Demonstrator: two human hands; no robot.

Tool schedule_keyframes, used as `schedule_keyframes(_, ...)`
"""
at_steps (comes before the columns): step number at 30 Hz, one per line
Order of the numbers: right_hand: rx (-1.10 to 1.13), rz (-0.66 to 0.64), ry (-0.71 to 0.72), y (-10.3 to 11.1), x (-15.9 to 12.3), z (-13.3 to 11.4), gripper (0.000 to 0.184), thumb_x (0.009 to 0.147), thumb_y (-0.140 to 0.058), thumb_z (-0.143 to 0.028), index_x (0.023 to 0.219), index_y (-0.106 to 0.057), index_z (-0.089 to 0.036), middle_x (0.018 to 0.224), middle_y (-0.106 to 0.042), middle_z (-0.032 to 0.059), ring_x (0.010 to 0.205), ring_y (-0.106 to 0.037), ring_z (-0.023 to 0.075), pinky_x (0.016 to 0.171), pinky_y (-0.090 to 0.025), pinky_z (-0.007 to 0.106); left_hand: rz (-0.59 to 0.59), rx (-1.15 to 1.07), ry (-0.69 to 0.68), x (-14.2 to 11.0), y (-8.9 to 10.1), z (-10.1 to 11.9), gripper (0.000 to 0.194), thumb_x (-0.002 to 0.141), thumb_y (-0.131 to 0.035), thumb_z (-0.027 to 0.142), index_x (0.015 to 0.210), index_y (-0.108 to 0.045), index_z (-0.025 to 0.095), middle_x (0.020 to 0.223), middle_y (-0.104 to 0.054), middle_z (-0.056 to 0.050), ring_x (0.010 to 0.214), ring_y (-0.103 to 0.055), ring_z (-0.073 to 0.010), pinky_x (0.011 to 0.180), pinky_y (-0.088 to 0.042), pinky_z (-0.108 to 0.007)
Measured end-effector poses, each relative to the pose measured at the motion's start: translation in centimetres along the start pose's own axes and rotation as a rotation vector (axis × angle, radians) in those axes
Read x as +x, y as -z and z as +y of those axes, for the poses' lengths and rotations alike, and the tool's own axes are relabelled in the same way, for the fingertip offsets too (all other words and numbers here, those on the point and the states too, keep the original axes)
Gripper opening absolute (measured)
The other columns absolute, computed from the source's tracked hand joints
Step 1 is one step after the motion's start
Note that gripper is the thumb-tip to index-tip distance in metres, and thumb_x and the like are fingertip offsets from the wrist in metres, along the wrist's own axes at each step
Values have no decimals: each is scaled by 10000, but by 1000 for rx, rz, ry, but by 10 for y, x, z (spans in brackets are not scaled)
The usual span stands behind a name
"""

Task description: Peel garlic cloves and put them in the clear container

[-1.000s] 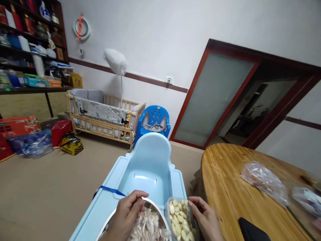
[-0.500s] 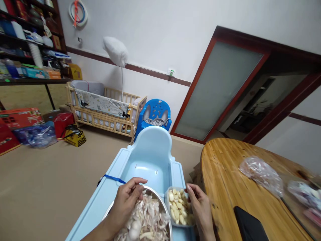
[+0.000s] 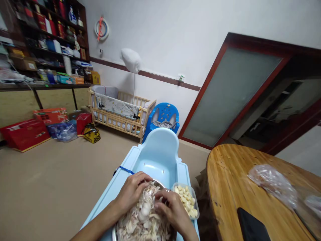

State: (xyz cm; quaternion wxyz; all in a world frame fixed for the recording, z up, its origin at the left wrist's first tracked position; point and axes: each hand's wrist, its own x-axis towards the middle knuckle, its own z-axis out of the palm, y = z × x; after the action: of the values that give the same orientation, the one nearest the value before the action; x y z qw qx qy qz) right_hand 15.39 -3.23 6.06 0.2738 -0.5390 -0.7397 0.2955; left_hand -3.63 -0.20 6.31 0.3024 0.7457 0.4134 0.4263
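Note:
A metal bowl heaped with garlic skins sits on a light blue baby chair tray in front of me. Both hands are in the bowl. My left hand is curled at the far left rim with its fingers bent over the skins. My right hand rests on the right side, fingers pinched toward a whole garlic piece lying between the hands. Whether either hand actually grips it is unclear. A clear plastic tub of peeled garlic cloves stands just right of the bowl.
A round wooden table stands to the right with a plastic bag and a dark flat object. Beyond are a blue plastic chair, a wooden crib, shelves, red boxes and a glass door.
My right hand left the tub of peeled cloves and moved left into the bowl. The left hand settled deeper onto the skins. The view shifted, and the tub now lies further right.

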Motion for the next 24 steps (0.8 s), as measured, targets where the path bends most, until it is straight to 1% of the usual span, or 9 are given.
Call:
schedule_keyframes(3, -195, -138, 20, -10, -5, -15, 191, 725, -676, -219, 916, -669, -202, 865, -702, 44, 796, -612, 219, 737, -416, 290, 6, 78, 52, -17, 2, -4, 204, 803, -475, 123, 836, -667, 185, 856, -700, -55, 825, -624, -205, 775, -465, -310)
schedule_keyframes(6, -298, -163, 11, -24, -11, -19, 287, 712, -707, -282, 981, -628, -220, 937, -679, 51, 869, -594, 236, 728, -406, 284, 11, 116, 74, -33, 1, -7, 204, 786, -487, 110, 837, -672, 178, 841, -705, -72, 830, -615, -234, 762, -466, -348)
schedule_keyframes(8, -349, -121, 0, -33, -15, -18, 328, 715, -701, -281, 1025, -605, -232, 967, -665, 62, 897, -579, 254, 726, -399, 296, -11, 167, 83, -43, -2, -8, 218, 771, -494, 93, 848, -676, 185, 844, -706, -73, 844, -608, -242, 767, -465, -358)
schedule_keyframes(11, -342, -58, 11, -42, -19, -15, 343, 706, -693, -236, 1035, -598, -252, 948, -662, 57, 898, -573, 258, 719, -394, 297, -90, 237, 92, -52, -6, -8, 284, 714, -506, 40, 870, -683, 198, 884, -706, -66, 894, -596, -244, 811, -455, -363)
schedule_keyframes(15, -285, 19, -4, -44, -18, -15, 288, 699, -686, -327, 958, -612, -227, 867, -675, 42, 849, -590, 238, 702, -404, 279, -187, 261, 68, -58, -10, -4, 416, 645, -474, -13, 953, -671, 185, 960, -703, -63, 941, -581, -239, 850, -445, -357)
schedule_keyframes(17, -254, 69, -26, -42, -17, -17, 301, 664, -702, -303, 933, -613, -201, 798, -681, 35, 774, -606, 224, 657, -412, 264, -198, 275, 57, -59, -12, -1, 490, 619, -469, -17, 1031, -648, 181, 1014, -691, -68, 958, -577, -240, 871, -438, -367)
schedule_keyframes(20, -202, 131, -49, -42, -16, -19, 166, 692, -632, -188, 858, -626, -171, 653, -675, 11, 622, -613, 180, 561, -411, 226, -191, 294, 46, -59, -16, 0, 593, 570, -477, -27, 1108, -619, 180, 1066, -668, -75, 993, -559, -245, 897, -425, -373)
schedule_keyframes(22, -172, 165, -39, -42, -18, -21, 110, 734, -560, -147, 805, -640, -171, 644, -688, 13, 606, -621, 164, 558, -421, 216, -173, 308, 34, -59, -20, 0, 611, 578, -474, -26, 1128, -612, 202, 1055, -663, -68, 996, -552, -241, 891, -427, -368)
schedule_keyframes(24, -156, 193, -16, -43, -20, -23, 152, 751, -526, -126, 801, -657, -184, 703, -712, 18, 653, -636, 162, 601, -437, 218, -143, 326, 24, -60, -25, -2, 587, 620, -465, -16, 1133, -610, 229, 1023, -662, -64, 979, -552, -239, 866, -439, -367)
